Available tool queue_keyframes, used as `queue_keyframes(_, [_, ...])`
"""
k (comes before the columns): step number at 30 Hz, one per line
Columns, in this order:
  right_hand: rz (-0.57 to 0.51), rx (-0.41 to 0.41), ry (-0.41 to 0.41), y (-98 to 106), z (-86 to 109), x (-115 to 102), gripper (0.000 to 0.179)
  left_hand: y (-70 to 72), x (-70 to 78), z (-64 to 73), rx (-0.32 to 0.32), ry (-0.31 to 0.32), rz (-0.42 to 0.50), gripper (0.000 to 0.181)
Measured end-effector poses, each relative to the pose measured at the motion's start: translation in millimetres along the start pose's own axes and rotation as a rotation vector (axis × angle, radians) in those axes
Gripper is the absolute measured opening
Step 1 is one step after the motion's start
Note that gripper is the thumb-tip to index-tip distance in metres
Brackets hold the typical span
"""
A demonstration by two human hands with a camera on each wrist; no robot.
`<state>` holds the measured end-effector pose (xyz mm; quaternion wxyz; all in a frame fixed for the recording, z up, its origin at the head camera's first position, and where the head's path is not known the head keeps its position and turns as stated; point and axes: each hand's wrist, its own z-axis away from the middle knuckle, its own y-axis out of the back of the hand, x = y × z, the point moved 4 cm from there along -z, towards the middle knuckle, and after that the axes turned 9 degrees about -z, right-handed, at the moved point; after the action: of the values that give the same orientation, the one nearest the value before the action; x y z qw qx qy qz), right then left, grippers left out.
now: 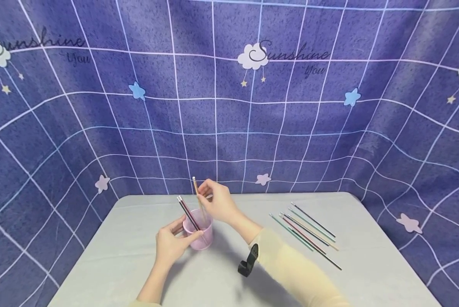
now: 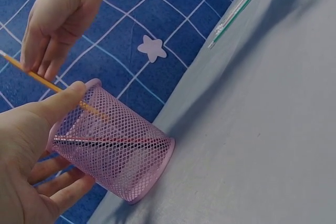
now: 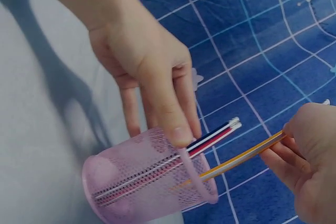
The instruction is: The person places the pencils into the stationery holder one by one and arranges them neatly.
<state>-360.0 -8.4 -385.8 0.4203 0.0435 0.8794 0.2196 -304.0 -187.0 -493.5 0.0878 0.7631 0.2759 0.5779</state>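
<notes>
Both hands are occupied: the left hand (image 1: 169, 245) holds the pink mesh cup (image 1: 201, 245) near its rim, thumb on one side and fingers on the other, while the right hand (image 1: 218, 202) pinches a yellow pencil (image 1: 195, 186) by its upper part, white end up. That pencil leans in the mouth of the cup, its lower end showing through the mesh and apparently short of the floor. A dark pencil (image 3: 209, 135) and a red pencil (image 3: 212, 141) lean together inside, white ends out over the rim. Well apart on the right of the surface (image 1: 367, 264) lie several loose pencils (image 1: 303, 234), roughly side by side. Judging by this, the step in hand is placing the yellow pencil in the cup. What comes next calls for lowering it to the bottom and loosening the right fingers only then, with the left grip steadying the cup against tipping.
</notes>
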Motion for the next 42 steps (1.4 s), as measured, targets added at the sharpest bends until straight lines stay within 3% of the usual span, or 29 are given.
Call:
queue_keyframes(10, [0.093, -0.072, -0.024, -20.2, 3.4, 17.4, 0.007, -0.9, 1.6, -0.8, 0.006, -0.007, -0.016, 0.078])
queue_keyframes(19, [0.153, -0.065, -0.001, -27.1, 6.2, 25.2, 0.009, -2.6, 4.4, 1.0, -0.001, -0.007, -0.023, 0.079])
queue_keyframes(25, [0.193, -0.103, -0.047, -36.3, 5.8, 32.7, 0.007, -1.6, 2.5, 0.3, -0.001, 0.006, -0.018, 0.080])
queue_keyframes(30, [0.267, -0.123, -0.082, -43.4, 6.1, 33.9, 0.004, -0.8, 3.4, 0.9, 0.008, -0.008, -0.022, 0.079])
queue_keyframes(42, [0.435, -0.090, -0.028, -51.1, 7.0, 23.7, 0.006, 1.8, 5.2, 1.1, -0.010, -0.014, -0.059, 0.078])
